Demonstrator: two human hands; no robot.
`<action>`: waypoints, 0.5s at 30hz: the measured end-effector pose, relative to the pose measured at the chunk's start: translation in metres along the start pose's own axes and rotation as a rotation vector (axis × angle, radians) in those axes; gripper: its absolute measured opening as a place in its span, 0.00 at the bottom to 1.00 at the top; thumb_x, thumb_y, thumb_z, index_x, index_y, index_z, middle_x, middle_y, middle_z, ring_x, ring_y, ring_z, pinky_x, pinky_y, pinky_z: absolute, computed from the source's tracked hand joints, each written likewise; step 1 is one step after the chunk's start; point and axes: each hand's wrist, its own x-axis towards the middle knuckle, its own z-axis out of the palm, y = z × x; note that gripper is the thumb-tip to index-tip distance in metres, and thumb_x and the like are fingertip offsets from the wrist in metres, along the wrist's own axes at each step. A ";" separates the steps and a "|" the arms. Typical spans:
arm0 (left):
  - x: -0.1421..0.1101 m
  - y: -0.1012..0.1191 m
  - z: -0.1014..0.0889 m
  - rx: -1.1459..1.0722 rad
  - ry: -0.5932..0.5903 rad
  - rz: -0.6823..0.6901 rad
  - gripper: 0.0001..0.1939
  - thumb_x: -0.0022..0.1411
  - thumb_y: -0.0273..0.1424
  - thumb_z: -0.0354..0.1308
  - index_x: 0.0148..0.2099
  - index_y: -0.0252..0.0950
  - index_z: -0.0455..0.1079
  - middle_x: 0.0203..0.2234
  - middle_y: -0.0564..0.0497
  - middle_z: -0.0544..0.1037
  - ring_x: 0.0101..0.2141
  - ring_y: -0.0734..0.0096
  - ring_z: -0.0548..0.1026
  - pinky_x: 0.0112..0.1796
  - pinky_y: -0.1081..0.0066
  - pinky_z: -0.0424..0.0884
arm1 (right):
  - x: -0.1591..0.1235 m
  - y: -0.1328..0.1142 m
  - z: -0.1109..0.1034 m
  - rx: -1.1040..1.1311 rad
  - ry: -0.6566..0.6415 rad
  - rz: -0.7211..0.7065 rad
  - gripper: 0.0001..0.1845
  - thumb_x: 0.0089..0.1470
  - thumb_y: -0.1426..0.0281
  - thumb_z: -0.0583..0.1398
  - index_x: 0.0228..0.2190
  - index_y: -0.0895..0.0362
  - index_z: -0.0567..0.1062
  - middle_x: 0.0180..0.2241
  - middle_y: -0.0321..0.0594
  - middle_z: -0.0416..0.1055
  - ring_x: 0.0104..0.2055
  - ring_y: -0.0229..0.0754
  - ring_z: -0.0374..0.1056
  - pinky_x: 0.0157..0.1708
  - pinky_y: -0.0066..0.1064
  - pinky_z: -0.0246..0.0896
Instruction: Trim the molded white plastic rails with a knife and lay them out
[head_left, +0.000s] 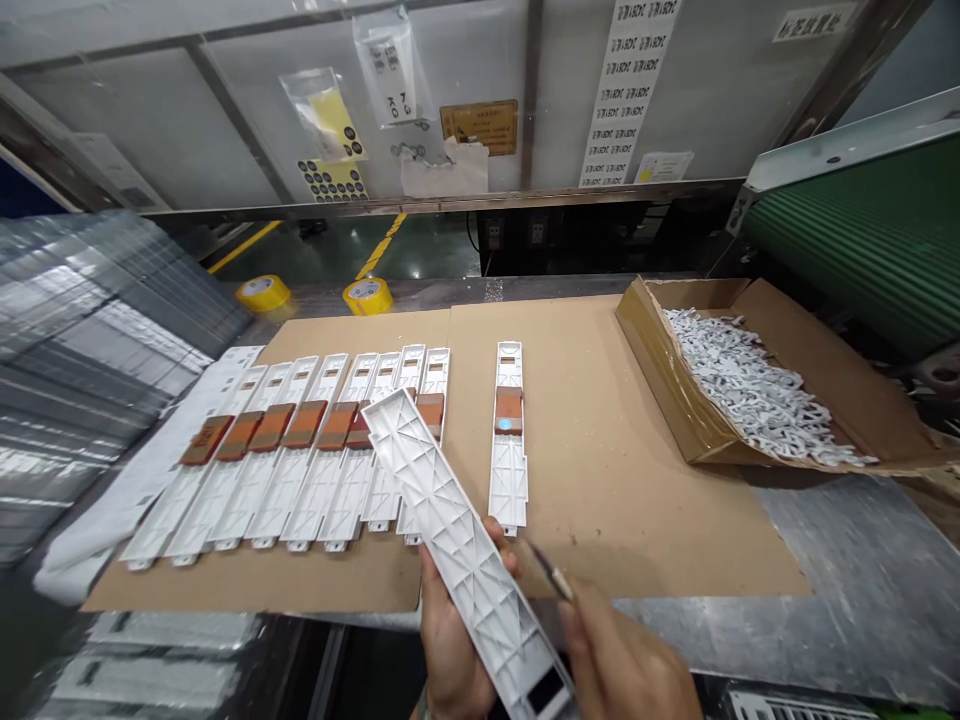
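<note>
My left hand [451,645] is wrapped round a long white ribbed plastic strip [469,545], holding it tilted above the front of the table with its ribbed side up. A dark rectangular opening shows near the strip's lower end. In my right hand [634,660] is a slim pointed tool [551,572], blurred, close to the strip's right edge; whether it touches cannot be made out. Behind lies a single similar strip [510,485] with a reddish-brown block [508,410] across it. To the left, several more such strips [259,500] lie side by side, each crossed by a block.
Brown cardboard [592,430] covers the tabletop. At right stands a cardboard box [660,385] of small white plastic pieces [757,390]. Two yellow tape rolls [367,296] sit at the back edge. Plastic-wrapped stacks [97,380] rise at left; a green conveyor belt [870,230] is at right.
</note>
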 end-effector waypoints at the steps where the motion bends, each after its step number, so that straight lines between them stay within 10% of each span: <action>1: 0.000 0.001 0.001 -0.017 0.035 -0.002 0.23 0.62 0.47 0.45 0.41 0.33 0.71 0.30 0.49 0.75 0.26 0.71 0.73 0.27 0.73 0.70 | 0.002 0.010 0.001 -0.026 -0.003 0.034 0.13 0.64 0.68 0.44 0.37 0.56 0.67 0.19 0.32 0.69 0.18 0.35 0.67 0.18 0.25 0.53; 10: 0.001 0.014 0.005 0.056 0.004 0.038 0.26 0.64 0.44 0.39 0.38 0.31 0.73 0.28 0.48 0.76 0.25 0.70 0.73 0.25 0.73 0.69 | 0.013 0.114 0.041 -0.659 -0.214 0.165 0.11 0.60 0.68 0.51 0.35 0.57 0.72 0.24 0.40 0.67 0.27 0.46 0.67 0.24 0.32 0.56; 15: 0.007 0.014 0.000 0.148 -0.085 0.212 0.24 0.62 0.45 0.45 0.39 0.32 0.74 0.26 0.45 0.76 0.27 0.67 0.74 0.29 0.71 0.69 | 0.016 0.099 0.038 -0.396 -0.155 0.077 0.19 0.60 0.63 0.48 0.44 0.62 0.69 0.35 0.51 0.70 0.36 0.53 0.66 0.34 0.41 0.61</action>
